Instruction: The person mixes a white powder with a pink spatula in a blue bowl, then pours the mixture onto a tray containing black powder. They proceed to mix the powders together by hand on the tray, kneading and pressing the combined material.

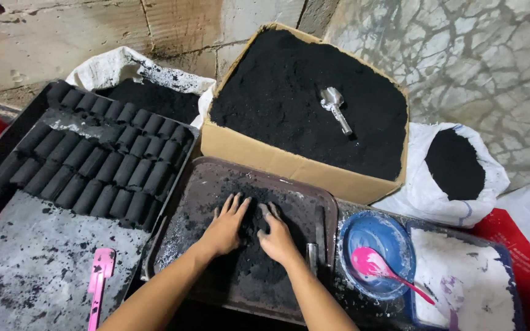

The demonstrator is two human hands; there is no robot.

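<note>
My left hand [225, 225] lies flat, fingers apart, on a heap of black powder [249, 260] in a dark rectangular tray [305, 190]. My right hand [277, 236] rests beside it with its fingers dug into the same powder. Both hands are dusted black and hold no tool. The tips of the right fingers are hidden in the powder.
A cardboard box [259, 153] of black powder with a metal scoop [334, 107] stands behind. At left a large tray [32, 257] carries several black cylinders [102, 168] and a pink spatula [99, 279]. At right sit a blue bowl [394, 233] with a pink spoon [372, 263], white powder [461, 276] and a sack [455, 165].
</note>
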